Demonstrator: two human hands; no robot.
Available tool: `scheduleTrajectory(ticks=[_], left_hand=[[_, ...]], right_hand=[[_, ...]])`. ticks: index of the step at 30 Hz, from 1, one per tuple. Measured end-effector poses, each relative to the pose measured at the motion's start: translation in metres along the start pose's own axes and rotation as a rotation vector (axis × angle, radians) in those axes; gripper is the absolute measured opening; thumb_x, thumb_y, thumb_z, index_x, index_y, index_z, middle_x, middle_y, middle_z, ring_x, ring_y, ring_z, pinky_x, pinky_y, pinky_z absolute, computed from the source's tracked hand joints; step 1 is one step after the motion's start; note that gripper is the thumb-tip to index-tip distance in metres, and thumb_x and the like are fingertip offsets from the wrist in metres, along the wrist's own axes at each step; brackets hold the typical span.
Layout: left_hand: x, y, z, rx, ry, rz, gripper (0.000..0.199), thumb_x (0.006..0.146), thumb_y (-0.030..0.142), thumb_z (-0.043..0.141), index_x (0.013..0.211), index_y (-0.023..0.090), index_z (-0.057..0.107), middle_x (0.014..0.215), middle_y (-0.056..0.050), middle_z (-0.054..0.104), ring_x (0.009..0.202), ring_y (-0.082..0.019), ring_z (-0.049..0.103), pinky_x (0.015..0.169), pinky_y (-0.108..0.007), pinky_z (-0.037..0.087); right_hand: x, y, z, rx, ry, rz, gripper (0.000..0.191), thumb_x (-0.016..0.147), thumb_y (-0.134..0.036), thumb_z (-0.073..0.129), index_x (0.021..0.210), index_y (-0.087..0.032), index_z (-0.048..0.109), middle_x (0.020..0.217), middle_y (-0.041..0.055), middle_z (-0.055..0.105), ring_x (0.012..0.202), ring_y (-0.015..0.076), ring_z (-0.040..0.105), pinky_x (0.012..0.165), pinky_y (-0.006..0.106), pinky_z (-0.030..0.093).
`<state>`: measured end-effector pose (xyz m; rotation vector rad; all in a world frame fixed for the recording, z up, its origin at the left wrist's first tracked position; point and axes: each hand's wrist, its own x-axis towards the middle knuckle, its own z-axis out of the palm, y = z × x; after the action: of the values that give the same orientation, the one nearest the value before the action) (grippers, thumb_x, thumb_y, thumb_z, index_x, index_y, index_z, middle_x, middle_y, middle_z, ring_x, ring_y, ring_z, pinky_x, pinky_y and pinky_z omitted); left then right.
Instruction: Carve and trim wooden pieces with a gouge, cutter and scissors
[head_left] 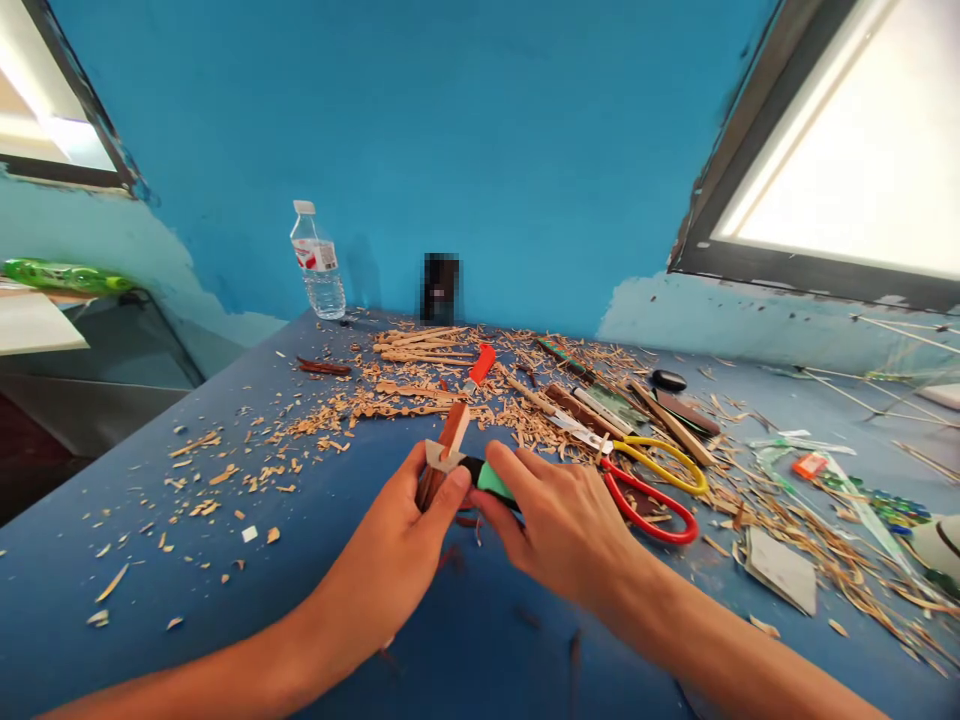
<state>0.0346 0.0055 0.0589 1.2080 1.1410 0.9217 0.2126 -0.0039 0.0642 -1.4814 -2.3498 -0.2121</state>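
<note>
My left hand (409, 525) is wrapped round a short reddish-brown piece of wood (454, 428), whose upper end sticks out above the fingers. In my right hand (551, 505) is a carving knife with a green and black handle (495, 484). Its blade (441, 456) lies across the wood, and my left thumb rests near the back of the blade. The lower part of the wood is mostly hidden by my left hand. Just right of my right hand lie scissors (652, 465) with one yellow and one red handle loop.
Wood shavings (319, 415) litter the blue table (225, 600). A red-handled cutter (481, 367) and a bundle of thin sticks (424, 345) lie beyond my hands. A water bottle (321, 268) stands at the back left. Grey sandpaper-like squares (780, 568) lie at right.
</note>
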Motion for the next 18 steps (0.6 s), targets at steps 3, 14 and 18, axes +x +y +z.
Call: scheduleTrajectory(ticks=[3, 14, 18], left_hand=[[0.002, 0.007, 0.001, -0.012, 0.023, -0.069, 0.049, 0.095, 0.063, 0.063, 0.127, 0.027, 0.054, 0.058, 0.012, 0.031, 0.041, -0.009, 0.020, 0.036, -0.019, 0.016], [-0.022, 0.024, -0.036, -0.372, -0.272, -0.192, 0.044, 0.088, 0.059, 0.072, 0.112, 0.026, 0.057, 0.070, 0.008, 0.042, 0.045, -0.003, 0.021, 0.035, -0.013, 0.025], [-0.012, 0.020, -0.036, -0.399, -0.288, -0.167, 0.032, 0.092, 0.049, 0.070, 0.107, 0.023, 0.060, 0.077, 0.005, 0.051, 0.050, -0.005, 0.041, 0.040, -0.014, 0.042]], right_hand=[[0.019, 0.007, -0.005, 0.011, -0.017, 0.061, 0.028, 0.107, -0.047, 0.047, 0.113, -0.025, 0.064, 0.085, 0.0025, 0.074, 0.058, 0.0189, 0.060, 0.054, 0.033, 0.012], [0.052, 0.110, -0.036, 0.229, 0.040, 0.279, 0.042, 0.107, -0.056, 0.041, 0.108, -0.022, 0.064, 0.073, 0.0016, 0.065, 0.063, 0.0177, 0.056, 0.058, 0.029, 0.034], [0.015, 0.068, -0.027, 0.388, -0.019, 0.127, 0.033, 0.106, -0.054, 0.048, 0.120, -0.026, 0.055, 0.081, -0.0026, 0.068, 0.067, 0.0159, 0.060, 0.062, 0.028, 0.040]])
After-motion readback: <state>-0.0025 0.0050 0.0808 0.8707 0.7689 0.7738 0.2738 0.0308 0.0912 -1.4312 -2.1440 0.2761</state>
